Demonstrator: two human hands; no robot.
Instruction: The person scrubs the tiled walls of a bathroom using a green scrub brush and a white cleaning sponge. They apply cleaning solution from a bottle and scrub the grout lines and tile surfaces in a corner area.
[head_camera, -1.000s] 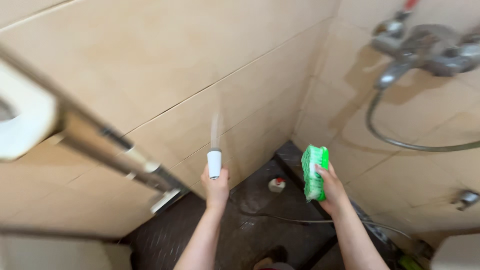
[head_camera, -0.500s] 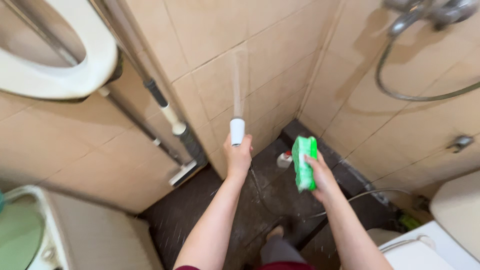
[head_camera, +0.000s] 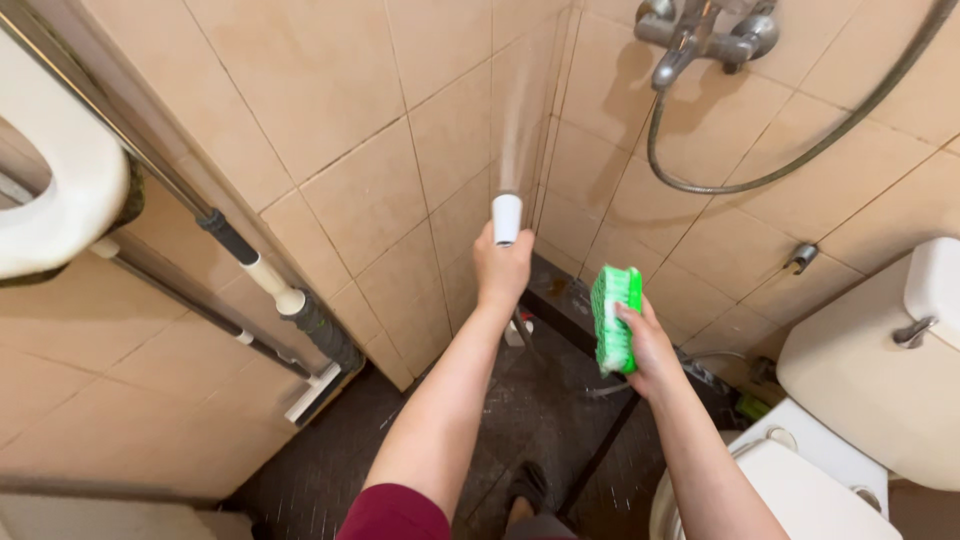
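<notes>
Currently: left hand (head_camera: 502, 268) closed around white spray head (head_camera: 507, 218) jetting at tiled corner wall (head_camera: 520, 110), right hand (head_camera: 648, 345) clasping green scrub brush (head_camera: 615, 318) just beside; risk, wet floor (head_camera: 520, 420) likely slippery underfoot.

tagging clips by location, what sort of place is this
Most likely a small tiled bathroom: a toilet at the right, a wall tap with a shower hose, and beige wall tiles.

Toilet seat (head_camera: 50, 200) cut off at left; small bottle (head_camera: 515, 333) perhaps behind the forearm
</notes>
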